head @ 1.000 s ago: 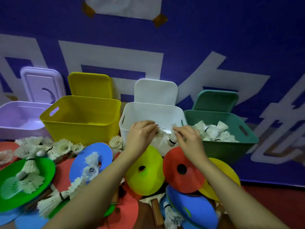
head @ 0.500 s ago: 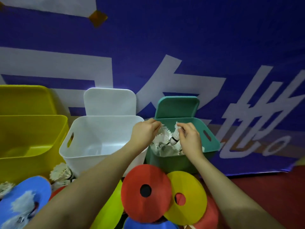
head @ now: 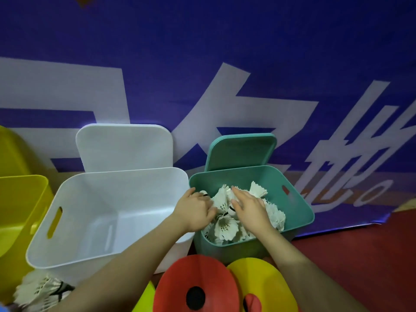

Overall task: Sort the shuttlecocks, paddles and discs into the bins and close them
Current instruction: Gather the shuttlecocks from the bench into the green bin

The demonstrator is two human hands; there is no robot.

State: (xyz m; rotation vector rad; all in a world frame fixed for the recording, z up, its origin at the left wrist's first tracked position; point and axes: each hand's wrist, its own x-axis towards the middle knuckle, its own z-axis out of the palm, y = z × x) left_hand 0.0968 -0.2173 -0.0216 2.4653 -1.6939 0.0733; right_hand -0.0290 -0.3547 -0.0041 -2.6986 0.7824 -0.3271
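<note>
The green bin (head: pixel 300 207) stands open and holds a pile of white shuttlecocks (head: pixel 225 228). Its green lid (head: pixel 240 152) leans upright behind it. Both my hands are down inside this bin. My left hand (head: pixel 195 210) rests at the bin's left rim with fingers loosely bent over the pile, and a shuttlecock's cork shows just past its fingertips. My right hand (head: pixel 249 208) lies on top of the feathers with fingers straight and spread. Neither hand visibly grips a shuttlecock.
An empty white bin (head: pixel 112 210) sits directly left of the green one, its white lid (head: pixel 123 147) propped behind. A yellow bin (head: pixel 18 210) is at the far left. A red disc (head: pixel 191 278), a yellow disc (head: pixel 265 280) and loose shuttlecocks (head: pixel 40 291) lie in front.
My hands carried shuttlecocks from in front of the white bin rightward to the green bin, lowered into it and let them go onto the pile. The view swung right.
</note>
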